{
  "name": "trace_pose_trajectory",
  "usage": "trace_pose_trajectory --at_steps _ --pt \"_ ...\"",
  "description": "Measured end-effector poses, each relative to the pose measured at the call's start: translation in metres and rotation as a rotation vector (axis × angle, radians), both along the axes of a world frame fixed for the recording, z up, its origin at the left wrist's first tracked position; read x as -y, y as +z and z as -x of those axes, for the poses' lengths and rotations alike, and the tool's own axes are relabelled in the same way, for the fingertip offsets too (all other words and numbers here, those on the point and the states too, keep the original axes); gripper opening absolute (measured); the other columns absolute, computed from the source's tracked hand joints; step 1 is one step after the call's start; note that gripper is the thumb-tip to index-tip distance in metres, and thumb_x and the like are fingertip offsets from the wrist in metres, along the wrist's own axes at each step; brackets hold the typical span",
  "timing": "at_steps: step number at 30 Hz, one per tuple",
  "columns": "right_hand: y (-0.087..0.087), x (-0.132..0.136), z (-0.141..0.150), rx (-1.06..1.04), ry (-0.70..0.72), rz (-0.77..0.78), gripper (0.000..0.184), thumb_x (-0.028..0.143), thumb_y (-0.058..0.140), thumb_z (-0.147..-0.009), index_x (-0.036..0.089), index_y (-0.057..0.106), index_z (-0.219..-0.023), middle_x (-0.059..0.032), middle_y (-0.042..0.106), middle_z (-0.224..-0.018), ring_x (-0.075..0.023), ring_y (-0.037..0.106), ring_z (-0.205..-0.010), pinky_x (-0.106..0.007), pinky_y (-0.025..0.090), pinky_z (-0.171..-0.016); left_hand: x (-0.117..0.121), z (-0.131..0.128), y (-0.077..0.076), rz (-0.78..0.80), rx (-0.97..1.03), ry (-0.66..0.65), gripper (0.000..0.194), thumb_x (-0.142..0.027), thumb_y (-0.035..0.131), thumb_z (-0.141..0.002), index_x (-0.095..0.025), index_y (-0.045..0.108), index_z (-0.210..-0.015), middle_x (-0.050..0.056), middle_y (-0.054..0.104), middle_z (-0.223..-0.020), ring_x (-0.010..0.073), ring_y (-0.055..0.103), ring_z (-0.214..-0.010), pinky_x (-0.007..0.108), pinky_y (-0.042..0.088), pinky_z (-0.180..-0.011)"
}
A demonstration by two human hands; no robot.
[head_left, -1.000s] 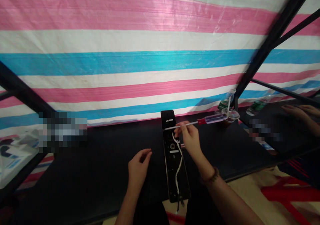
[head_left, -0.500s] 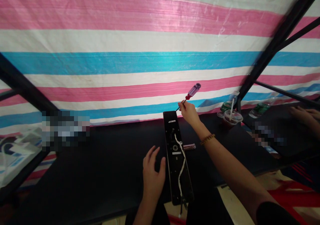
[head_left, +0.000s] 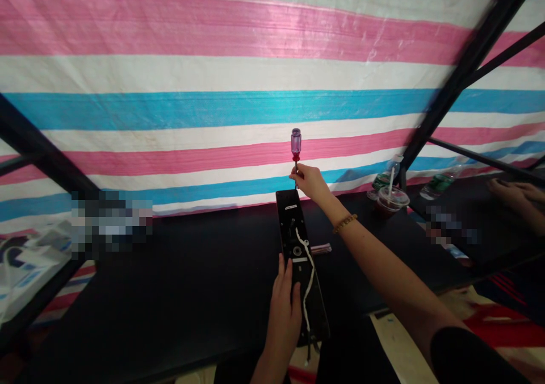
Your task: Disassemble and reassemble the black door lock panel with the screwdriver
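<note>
Right hand [head_left: 310, 182]: gripping a screwdriver [head_left: 296, 144] upright near its red collar, its light plastic handle offering the easiest hold.
Left hand [head_left: 284, 316]: lying straight-fingered against a long black panel [head_left: 292, 219], which looks stiff and is resting on the surface [head_left: 170, 282].

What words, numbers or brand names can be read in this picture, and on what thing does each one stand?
No text is readable.
Small white label on the black panel: too small to read.
White sticker on the same panel: too small to read.
Green bottle label: too blurred to read.
Green bottle label: too blurred to read.
</note>
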State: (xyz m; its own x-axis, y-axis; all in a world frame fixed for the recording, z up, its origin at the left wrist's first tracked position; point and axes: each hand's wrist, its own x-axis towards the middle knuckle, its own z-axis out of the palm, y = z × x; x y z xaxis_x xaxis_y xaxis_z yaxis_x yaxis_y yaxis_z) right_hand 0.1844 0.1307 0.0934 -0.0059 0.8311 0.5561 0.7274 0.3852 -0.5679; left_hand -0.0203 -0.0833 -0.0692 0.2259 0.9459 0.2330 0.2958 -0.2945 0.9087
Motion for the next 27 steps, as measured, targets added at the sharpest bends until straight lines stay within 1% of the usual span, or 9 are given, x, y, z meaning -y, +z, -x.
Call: trace_pose_trajectory --at_steps 2,5,7,11,16,18,20,24,27 --pt "-0.006 0.003 0.003 -0.076 -0.014 -0.041 0.006 0.024 0.064 -0.088 0.021 0.063 -0.083 0.0023 0.065 -0.066 -0.0156 0.061 -0.063 -0.027 0.045 -0.065 0.000 -0.001 0.001 -0.002 0.017 0.002 0.051 -0.031 0.041 -0.104 -0.028 0.040 -0.154 0.006 0.024 -0.167 0.0240 0.032 -0.152 0.044 0.033 -0.122" --pt "-0.013 0.008 0.005 -0.150 0.023 -0.072 0.012 0.021 0.058 -0.091 0.021 0.062 -0.080 0.0013 0.067 -0.071 -0.0153 0.063 -0.066 -0.026 0.047 -0.067 0.000 0.000 0.002 -0.010 0.040 -0.002 0.051 -0.031 0.044 -0.103 -0.028 0.043 -0.153 0.007 0.025 -0.167 0.0246 0.033 -0.151 0.044 0.034 -0.122" --pt "-0.015 0.010 0.007 -0.137 0.039 -0.072 0.015 0.018 0.052 -0.093 0.021 0.063 -0.083 0.0002 0.070 -0.077 -0.0156 0.065 -0.073 -0.026 0.048 -0.073 -0.001 0.001 0.003 -0.005 0.050 -0.003 0.051 -0.031 0.046 -0.102 -0.029 0.043 -0.153 0.007 0.026 -0.167 0.0246 0.033 -0.151 0.043 0.034 -0.121" --pt "-0.018 0.009 0.011 -0.112 -0.043 -0.113 0.017 0.020 0.051 -0.095 0.022 0.064 -0.085 -0.0031 0.071 -0.083 -0.0187 0.064 -0.085 -0.029 0.048 -0.081 -0.002 0.002 0.004 0.001 0.065 -0.004 0.051 -0.033 0.046 -0.102 -0.029 0.044 -0.152 0.006 0.027 -0.167 0.0241 0.033 -0.150 0.042 0.033 -0.121" --pt "-0.022 0.007 0.013 -0.191 -0.103 -0.170 0.023 0.034 0.056 -0.096 0.020 0.068 -0.083 -0.0050 0.067 -0.083 -0.0180 0.063 -0.077 -0.029 0.049 -0.074 -0.002 0.001 0.003 -0.006 0.071 -0.002 0.051 -0.033 0.046 -0.102 -0.028 0.044 -0.152 0.006 0.027 -0.167 0.0238 0.032 -0.151 0.041 0.034 -0.121" --pt "-0.022 0.007 0.013 -0.249 -0.107 -0.182 0.017 0.034 0.061 -0.093 0.020 0.071 -0.092 -0.0032 0.067 -0.080 -0.0175 0.063 -0.074 -0.029 0.050 -0.073 -0.002 0.001 0.003 -0.005 0.066 0.001 0.051 -0.033 0.046 -0.102 -0.029 0.044 -0.152 0.006 0.026 -0.167 0.0238 0.032 -0.151 0.041 0.033 -0.121" --pt "-0.021 0.008 0.012 -0.296 -0.114 -0.174 0.018 0.034 0.064 -0.091 0.021 0.070 -0.102 -0.0007 0.068 -0.078 -0.0171 0.064 -0.071 -0.029 0.050 -0.072 -0.002 0.001 0.003 0.000 0.060 0.002 0.051 -0.034 0.047 -0.102 -0.029 0.043 -0.153 0.006 0.027 -0.167 0.0240 0.032 -0.151 0.041 0.034 -0.121" --pt "-0.020 0.009 0.012 -0.331 -0.026 -0.137 0.013 0.032 0.059 -0.093 0.022 0.066 -0.097 -0.0024 0.074 -0.086 -0.0182 0.070 -0.080 -0.030 0.052 -0.077 -0.002 0.001 0.003 0.010 0.062 0.008 0.051 -0.034 0.048 -0.101 -0.030 0.045 -0.152 0.006 0.028 -0.166 0.0247 0.034 -0.150 0.042 0.035 -0.121" --pt "-0.018 0.008 0.013 -0.337 0.028 -0.100 0.017 0.031 0.050 -0.097 0.021 0.064 -0.097 -0.0039 0.075 -0.088 -0.0183 0.071 -0.085 -0.032 0.053 -0.083 -0.002 0.002 0.003 0.001 0.070 0.007 0.051 -0.033 0.048 -0.101 -0.030 0.045 -0.151 0.006 0.028 -0.166 0.0248 0.034 -0.150 0.042 0.035 -0.121"
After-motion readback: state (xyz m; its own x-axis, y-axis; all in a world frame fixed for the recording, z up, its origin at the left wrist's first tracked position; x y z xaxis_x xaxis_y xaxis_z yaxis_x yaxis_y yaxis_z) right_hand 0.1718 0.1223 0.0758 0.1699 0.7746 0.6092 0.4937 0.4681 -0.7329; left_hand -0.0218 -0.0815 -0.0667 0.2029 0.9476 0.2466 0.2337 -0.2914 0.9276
